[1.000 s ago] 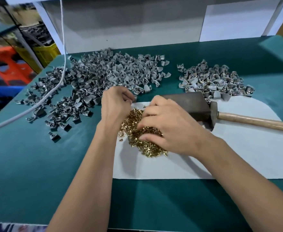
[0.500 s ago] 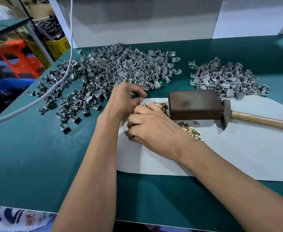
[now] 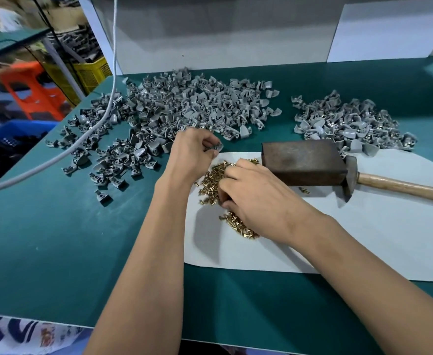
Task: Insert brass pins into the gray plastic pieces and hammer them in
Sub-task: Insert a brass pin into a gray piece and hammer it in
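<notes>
Left hand: I am holding my left hand [image 3: 193, 152] at the near edge of the big pile, pinching one gray plastic piece [image 3: 215, 147] between curled fingertips, so its hole is facing where I can reach it.
Right hand: I am curling my right hand [image 3: 255, 198] down into the brass pins [image 3: 211, 179], fingers bent as if picking one out; I cannot tell whether a pin is already between them.
Why here: I am keeping the pins on the white sheet [image 3: 363, 239], just beside the piece, so the pin travels hardly at all.
Unpinned stock: the large gray pile [image 3: 184, 108] is lying behind my left hand on the green mat [image 3: 56, 239].
Second pile: a smaller gray pile [image 3: 348, 124] is sitting to the right, well apart from the first.
Hammer: the hammer [image 3: 351, 174] is lying untouched, its head against the dark metal block [image 3: 302, 161], near my right hand.
In the way: a white cable [image 3: 87, 135] is trailing across the left pile; my right wrist is hiding part of the pins.
</notes>
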